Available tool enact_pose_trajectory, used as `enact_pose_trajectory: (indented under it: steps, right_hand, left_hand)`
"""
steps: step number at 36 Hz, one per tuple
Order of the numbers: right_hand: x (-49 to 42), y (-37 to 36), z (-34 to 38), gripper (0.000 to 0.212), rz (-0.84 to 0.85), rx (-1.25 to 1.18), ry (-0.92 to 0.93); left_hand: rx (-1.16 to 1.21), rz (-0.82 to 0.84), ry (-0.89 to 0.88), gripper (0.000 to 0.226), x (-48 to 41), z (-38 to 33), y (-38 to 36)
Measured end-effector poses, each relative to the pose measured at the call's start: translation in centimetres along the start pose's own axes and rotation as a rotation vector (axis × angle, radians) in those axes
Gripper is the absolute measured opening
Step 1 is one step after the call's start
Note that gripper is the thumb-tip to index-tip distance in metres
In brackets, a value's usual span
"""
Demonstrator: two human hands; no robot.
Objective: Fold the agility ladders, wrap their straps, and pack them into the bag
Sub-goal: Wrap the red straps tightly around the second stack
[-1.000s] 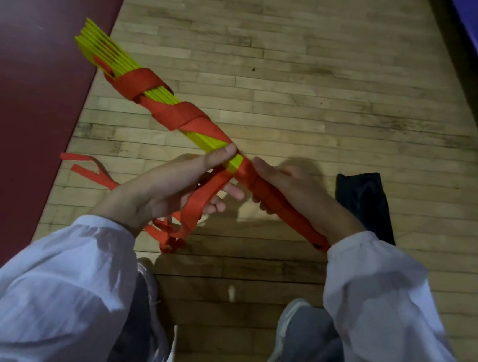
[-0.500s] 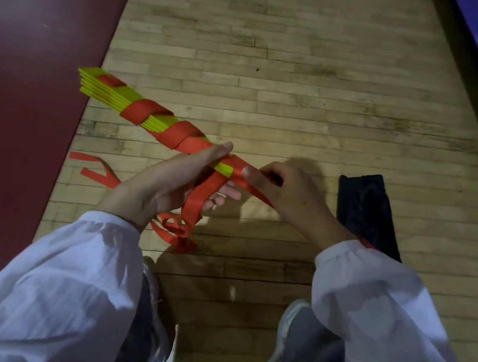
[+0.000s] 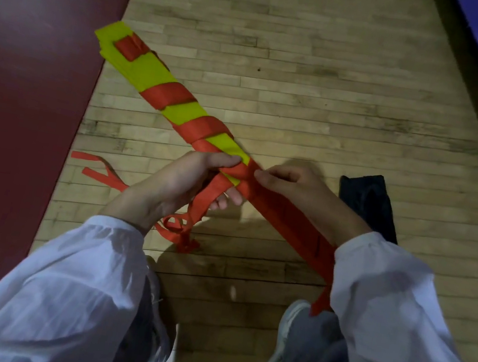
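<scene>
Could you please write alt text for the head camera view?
Two hands, left hand and right hand, wind a red strap around a folded yellow agility ladder held over a wooden floor. A dark bag lies right of them.

Yellow ladder bundle (image 3: 151, 73) spiralled with red strap (image 3: 168, 96); black bag (image 3: 366, 201), white sleeves (image 3: 66, 288)
</scene>
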State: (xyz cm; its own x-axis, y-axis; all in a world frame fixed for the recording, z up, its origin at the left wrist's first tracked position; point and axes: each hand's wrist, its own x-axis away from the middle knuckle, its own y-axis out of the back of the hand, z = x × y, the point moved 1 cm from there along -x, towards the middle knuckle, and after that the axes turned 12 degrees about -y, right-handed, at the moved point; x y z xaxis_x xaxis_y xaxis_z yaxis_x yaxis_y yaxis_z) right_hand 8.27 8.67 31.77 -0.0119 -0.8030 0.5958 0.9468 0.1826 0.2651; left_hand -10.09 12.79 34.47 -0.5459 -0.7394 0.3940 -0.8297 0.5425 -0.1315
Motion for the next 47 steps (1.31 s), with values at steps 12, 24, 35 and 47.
enact_pose_trajectory:
  steps: [12,24,35,47]
  right_hand:
    - [0.2,0.2,0.6,0.018,-0.068,-0.048,0.035]
    - [-0.2,-0.1,0.5,0.027,-0.242,0.004,0.052]
    - [0.3,-1.1,0.7,0.034,-0.323,0.155,0.236]
    - [0.7,0.5,0.7,0.055,-0.054,0.072,0.076]
  left_hand:
    - [0.096,0.008,0.115,0.04,-0.2,-0.1,0.1]
    - [0.064,-0.001,0.208,0.051,-0.2,0.2,0.2]
    - [0.045,-0.059,0.146,0.064,-0.5,0.5,0.2]
    - [-0.098,-0.095,-0.037,0.052,0.0,0.6,-0.3]
